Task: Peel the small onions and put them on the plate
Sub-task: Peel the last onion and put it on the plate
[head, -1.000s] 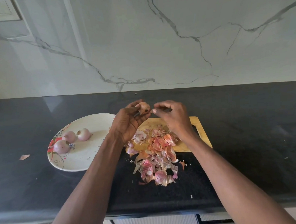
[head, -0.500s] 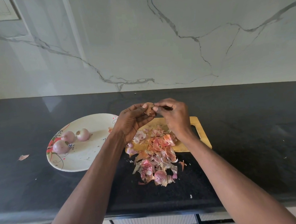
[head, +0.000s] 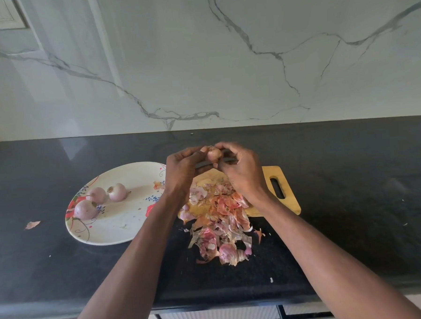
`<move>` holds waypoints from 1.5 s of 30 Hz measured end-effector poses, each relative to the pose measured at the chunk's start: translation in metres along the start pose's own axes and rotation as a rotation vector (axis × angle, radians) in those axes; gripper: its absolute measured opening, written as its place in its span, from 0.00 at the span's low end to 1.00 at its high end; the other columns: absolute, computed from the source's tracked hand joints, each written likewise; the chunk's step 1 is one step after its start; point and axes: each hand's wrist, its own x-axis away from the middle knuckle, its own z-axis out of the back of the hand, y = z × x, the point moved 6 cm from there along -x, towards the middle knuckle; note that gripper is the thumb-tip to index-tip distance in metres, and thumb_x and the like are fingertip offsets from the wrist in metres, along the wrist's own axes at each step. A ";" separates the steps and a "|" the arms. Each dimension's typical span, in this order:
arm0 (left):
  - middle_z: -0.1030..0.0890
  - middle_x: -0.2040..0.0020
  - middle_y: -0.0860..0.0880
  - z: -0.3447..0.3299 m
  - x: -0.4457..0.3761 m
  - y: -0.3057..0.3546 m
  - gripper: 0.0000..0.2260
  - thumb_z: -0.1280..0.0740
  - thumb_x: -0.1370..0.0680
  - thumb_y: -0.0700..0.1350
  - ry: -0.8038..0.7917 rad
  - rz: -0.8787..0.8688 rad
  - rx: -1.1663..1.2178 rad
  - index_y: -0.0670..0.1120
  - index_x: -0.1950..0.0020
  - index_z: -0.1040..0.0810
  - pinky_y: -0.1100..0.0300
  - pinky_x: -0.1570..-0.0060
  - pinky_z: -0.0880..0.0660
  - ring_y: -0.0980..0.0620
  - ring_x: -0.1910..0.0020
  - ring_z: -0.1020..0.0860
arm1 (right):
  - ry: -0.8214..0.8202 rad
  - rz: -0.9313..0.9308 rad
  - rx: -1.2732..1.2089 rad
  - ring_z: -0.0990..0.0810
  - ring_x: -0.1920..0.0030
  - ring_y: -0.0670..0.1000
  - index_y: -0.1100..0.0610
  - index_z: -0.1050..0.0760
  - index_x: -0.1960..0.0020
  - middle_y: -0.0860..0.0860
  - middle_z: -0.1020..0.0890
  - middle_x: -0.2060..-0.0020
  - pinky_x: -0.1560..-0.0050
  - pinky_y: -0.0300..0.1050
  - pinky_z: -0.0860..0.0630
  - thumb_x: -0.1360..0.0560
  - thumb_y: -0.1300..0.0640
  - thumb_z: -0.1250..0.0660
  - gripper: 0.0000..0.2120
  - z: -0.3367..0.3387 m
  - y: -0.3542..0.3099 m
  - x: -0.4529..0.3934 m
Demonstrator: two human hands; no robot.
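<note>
Between both hands' [head: 183,170] fingertips [head: 222,146]: small onion [head: 213,154].

Two bare forearms are seen, uncovered from the lower frame edge to the left hand [head: 180,170] and right hand [head: 242,172].

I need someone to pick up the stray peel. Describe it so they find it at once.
Start at the white floral plate on the black counter. Just off its left edge lies one small peel scrap, alone on bare counter, unlike the heap of skins by the cutting board.
</note>
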 end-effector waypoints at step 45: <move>0.18 0.45 0.33 -0.011 -0.001 -0.007 0.14 0.37 0.20 0.31 -0.165 0.228 0.377 0.31 0.34 0.26 0.52 0.44 0.18 0.39 0.47 0.16 | 0.124 -0.143 -0.389 0.15 0.52 0.48 0.56 0.15 0.50 0.50 0.13 0.56 0.47 0.42 0.20 0.25 0.65 0.28 0.07 0.012 0.004 -0.001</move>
